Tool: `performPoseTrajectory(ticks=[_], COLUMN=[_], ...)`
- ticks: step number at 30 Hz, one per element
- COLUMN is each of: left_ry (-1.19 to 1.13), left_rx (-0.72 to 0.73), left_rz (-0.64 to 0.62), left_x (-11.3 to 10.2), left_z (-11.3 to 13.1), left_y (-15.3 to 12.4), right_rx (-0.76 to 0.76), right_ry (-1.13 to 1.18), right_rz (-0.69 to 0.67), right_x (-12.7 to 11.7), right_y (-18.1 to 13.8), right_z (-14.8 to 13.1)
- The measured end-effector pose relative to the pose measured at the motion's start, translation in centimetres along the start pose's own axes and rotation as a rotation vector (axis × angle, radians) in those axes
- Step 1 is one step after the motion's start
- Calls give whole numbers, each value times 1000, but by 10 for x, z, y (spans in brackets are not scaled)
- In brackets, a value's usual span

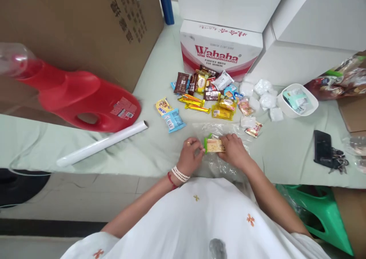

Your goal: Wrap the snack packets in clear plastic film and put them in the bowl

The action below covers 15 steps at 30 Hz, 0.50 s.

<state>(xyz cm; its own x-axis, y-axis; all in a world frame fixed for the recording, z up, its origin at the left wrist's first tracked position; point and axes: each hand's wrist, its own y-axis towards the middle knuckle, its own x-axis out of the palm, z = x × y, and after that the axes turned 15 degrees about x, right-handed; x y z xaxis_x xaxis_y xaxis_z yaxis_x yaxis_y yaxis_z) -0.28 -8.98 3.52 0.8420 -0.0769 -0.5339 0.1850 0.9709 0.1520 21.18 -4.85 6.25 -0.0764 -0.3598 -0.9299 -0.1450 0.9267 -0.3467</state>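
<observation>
My left hand [191, 157] and my right hand [235, 149] are both closed on a small snack packet [214, 145] with a green end, held between them just above a clear plastic bag [220, 131] on the pale green table cover. The left fingers pinch the packet's green end. The right hand grips its other end. A beaded bracelet is on my left wrist. Beyond the hands lies a pile of small wrapped snacks [206, 91], with a blue packet [173, 120] and a yellow cookie packet [162, 105] to its left.
A red detergent jug [82, 99] lies on its side at left beside a white paper roll [103, 143]. A Wahaha box [219, 47], white boxes and a big cardboard box stand behind. A white bowl [297, 101], black wallet with keys [324, 148] and green stool [320, 209] are at right.
</observation>
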Motion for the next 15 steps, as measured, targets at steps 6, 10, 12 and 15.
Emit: performPoseTrajectory(ticks=[6, 10, 12, 15], left_ry=[-735, -758, -800, -843], left_rx=[-456, -647, -662, -662], left_rz=[193, 227, 172, 13], left_x=[6, 5, 5, 5], left_z=[6, 8, 12, 13], left_y=[13, 14, 12, 8], right_rx=[13, 13, 16, 27], right_ry=[136, 173, 188, 217], right_rz=[46, 60, 66, 61], right_x=[11, 16, 18, 19], right_y=[0, -1, 0, 2], right_z=[19, 21, 20, 22])
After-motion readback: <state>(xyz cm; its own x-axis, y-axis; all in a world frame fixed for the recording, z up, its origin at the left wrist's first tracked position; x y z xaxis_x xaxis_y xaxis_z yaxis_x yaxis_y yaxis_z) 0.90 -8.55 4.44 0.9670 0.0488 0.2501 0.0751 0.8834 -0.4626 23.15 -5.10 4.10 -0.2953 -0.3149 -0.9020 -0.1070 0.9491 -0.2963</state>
